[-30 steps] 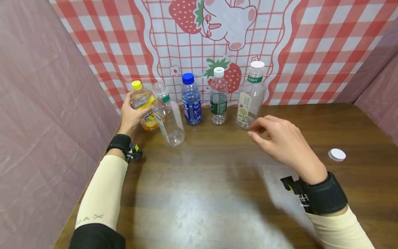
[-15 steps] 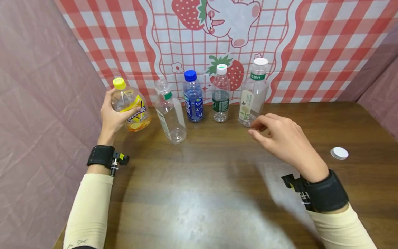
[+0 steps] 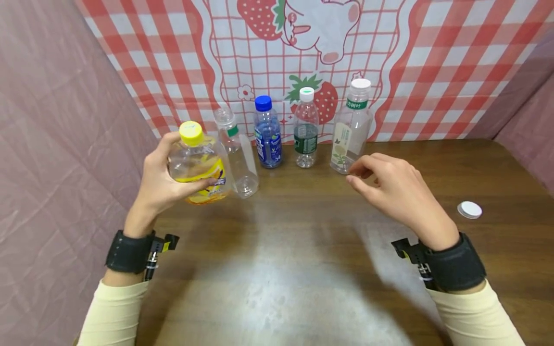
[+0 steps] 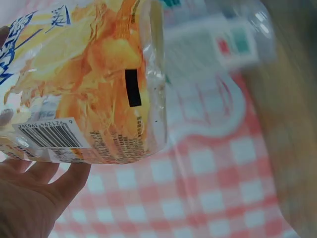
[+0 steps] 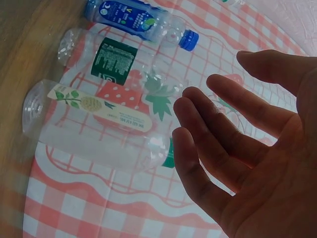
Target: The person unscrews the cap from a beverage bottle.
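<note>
The brown surface (image 3: 281, 269) spreads in front of the blue-capped bottle (image 3: 268, 137), and a checked cloth (image 3: 446, 72) hangs behind that bottle. Two tall clear bottles flank it: the uncapped tall bottle (image 3: 243, 158) stands just to its left and a little nearer the person, while the white-topped tall bottle (image 3: 357, 129) stands further off to its right. Left of the blue-capped bottle and nearer the person is the yellow-capped bottle (image 3: 201, 166), which appears to be held off the surface. Of the two hands, the left hand (image 3: 156, 185) grips it round the body, thumb across the front; the right hand (image 3: 396, 190), to the right of the blue-capped bottle and nearer the person, holds nothing, its fingers apart and loosely bent. The green-labelled bottle (image 3: 306, 139) stands just right of the blue-capped bottle, and smallest, a loose white cap (image 3: 470, 209) lies well to its right. The step in hand looks like a one-handed transfer of the yellow-capped bottle. Whether it touches the uncapped tall bottle cannot be told, so the next move probably calls for a steady grip and steering its base clear of that light neighbour, which could tip if knocked
</note>
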A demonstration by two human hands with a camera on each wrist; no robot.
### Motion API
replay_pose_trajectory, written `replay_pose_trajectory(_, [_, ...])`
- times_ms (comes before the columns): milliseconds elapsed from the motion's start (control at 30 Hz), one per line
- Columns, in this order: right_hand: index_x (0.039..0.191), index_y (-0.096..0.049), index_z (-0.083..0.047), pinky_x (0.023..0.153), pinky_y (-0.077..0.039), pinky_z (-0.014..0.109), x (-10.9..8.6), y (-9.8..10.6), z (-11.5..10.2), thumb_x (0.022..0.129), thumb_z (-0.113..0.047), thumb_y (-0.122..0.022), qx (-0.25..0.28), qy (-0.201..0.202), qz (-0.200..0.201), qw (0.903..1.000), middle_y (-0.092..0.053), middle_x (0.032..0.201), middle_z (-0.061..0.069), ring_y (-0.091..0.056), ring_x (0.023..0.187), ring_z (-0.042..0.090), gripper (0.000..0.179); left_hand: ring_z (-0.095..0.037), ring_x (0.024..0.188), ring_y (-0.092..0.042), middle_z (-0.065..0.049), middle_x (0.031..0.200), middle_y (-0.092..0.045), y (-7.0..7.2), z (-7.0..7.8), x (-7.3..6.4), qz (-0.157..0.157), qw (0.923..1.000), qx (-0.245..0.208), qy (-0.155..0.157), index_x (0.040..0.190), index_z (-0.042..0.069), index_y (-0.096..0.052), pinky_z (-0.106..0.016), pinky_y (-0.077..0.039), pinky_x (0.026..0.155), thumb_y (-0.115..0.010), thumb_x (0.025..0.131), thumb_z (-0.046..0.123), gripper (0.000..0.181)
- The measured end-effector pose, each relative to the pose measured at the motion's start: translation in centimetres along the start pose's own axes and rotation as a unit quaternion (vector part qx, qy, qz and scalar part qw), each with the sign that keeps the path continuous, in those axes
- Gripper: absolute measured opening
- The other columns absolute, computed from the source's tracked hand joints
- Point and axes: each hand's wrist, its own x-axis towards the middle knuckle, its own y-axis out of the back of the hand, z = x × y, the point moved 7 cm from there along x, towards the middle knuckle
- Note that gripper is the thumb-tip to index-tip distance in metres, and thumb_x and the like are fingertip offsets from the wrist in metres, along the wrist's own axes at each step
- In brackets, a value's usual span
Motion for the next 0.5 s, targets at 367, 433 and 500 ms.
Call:
replay_pose_trajectory(367, [0.09, -0.068, -0.019, 0.059, -0.042, 0.031, 0.0, 1.1, 0.1, 0.087, -0.031, -0.066, 0.007, -0.001, 0.015, 0.9999, -0.061, 0.083, -0.011, -0.056, 0.075, 0.005, 0.012, -0.022, 0.1, -0.056, -0.017, 0.114, -0.061, -8.1, 6.8, 1.4, -0.047, 0.9855, -0.064, -0.15, 0.118, -0.009, -0.054, -0.034, -0.047, 0.082, -0.089, 0.045, 0.014, 0.084])
replay_pose_trajectory(433, [0.091, -0.068, -0.019, 0.059, -0.043, 0.031, -0.1, 1.3, -0.1, 0.087, -0.032, -0.066, 0.013, 0.003, 0.017, 0.9998, -0.061, 0.083, -0.012, -0.056, 0.075, 0.005, 0.013, -0.02, 0.102, -0.055, -0.014, 0.115, -0.06, -9.7, 7.5, 1.6, -0.059, 0.9834, -0.074, -0.155, 0.12, -0.006, -0.055, -0.034, -0.046, 0.083, -0.09, 0.047, 0.017, 0.084])
replay_pose_trajectory(500, [0.091, -0.068, -0.019, 0.06, -0.044, 0.029, -0.2, 1.7, -0.4, 0.087, -0.031, -0.066, 0.02, 0.008, 0.023, 0.9995, -0.061, 0.084, -0.012, -0.056, 0.074, 0.004, 0.012, -0.018, 0.104, -0.054, -0.012, 0.117, -0.059, -11.3, 8.1, 1.9, -0.071, 0.9822, -0.079, -0.155, 0.122, -0.003, -0.055, -0.033, -0.044, 0.086, -0.089, 0.05, 0.02, 0.084])
